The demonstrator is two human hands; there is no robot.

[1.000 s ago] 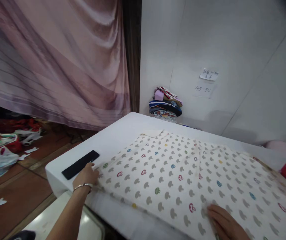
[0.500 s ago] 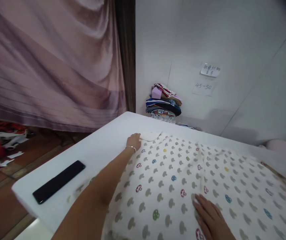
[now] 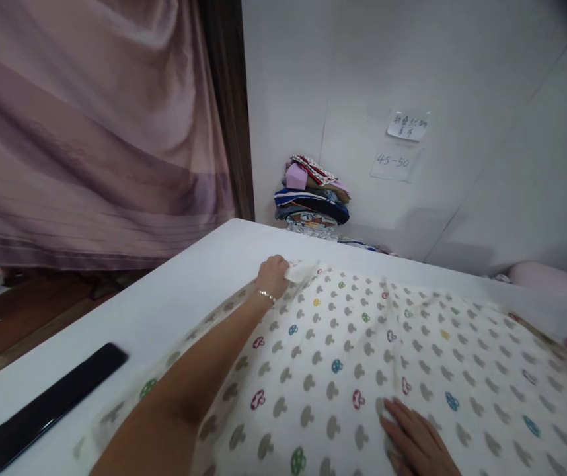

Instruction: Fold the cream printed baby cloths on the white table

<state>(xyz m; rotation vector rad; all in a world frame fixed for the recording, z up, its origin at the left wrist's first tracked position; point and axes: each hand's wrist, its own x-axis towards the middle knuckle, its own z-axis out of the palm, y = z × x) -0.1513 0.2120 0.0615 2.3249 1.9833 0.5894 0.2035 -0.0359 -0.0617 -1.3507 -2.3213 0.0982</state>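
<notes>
White cloth [image 3: 343, 344] printed with grey and coloured mushrooms is spread across the table. At its far left corner my left hand [image 3: 273, 274] is closed on the cloth's edge, pulling up a small plain white fold; the fingertips are partly hidden. A bracelet circles that wrist. My right hand [image 3: 417, 436] lies on the cloth near the front, fingers stretched out and pressing beside a crease. Beyond my left forearm, more of the printed cloth shows against the tabletop.
On the white table [image 3: 204, 264], a long black glossy object [image 3: 50, 406] lies at the left. A stack of folded fabrics [image 3: 313, 195] stands behind the far edge, by a wall with paper signs [image 3: 392, 162]. A pink curtain [image 3: 90, 132] hangs at the left.
My left hand has drawn the cloth's corner slightly to the right and lifted its edge, and more cloth shows left of my forearm. My right hand stays on the cloth. The view has shifted.
</notes>
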